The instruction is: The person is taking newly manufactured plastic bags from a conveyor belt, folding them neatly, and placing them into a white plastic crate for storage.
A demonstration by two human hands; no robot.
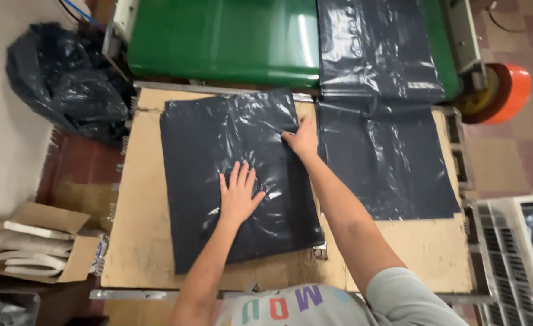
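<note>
While the left hand (pixel 238 194) lies flat with its fingers spread on the middle of the black plastic bag (pixel 206 157), the right hand (pixel 303 139) reaches further up and presses at the bag's right edge, fingers together and laid on the film rather than clamped around anything. The bag rests on a worn cardboard-topped table (pixel 139 241), tilted a little so its lower left corner points toward the person. Just beside it on the right lies a second black sheet (pixel 387 163) that runs up onto the green conveyor (pixel 218 42), where more black film (pixel 375 42) is draped. To do this smoothing well, it seems best to keep the left palm anchoring the centre while the right sweeps outward toward the edge, so trapped air and wrinkles move off rather than bunch; the film looks slick and thin, so light, even pressure should prevent it sliding on the cardboard. A filled black sack (pixel 61 78) sits at the far left, and an open carton (pixel 37 241) lies below it
</note>
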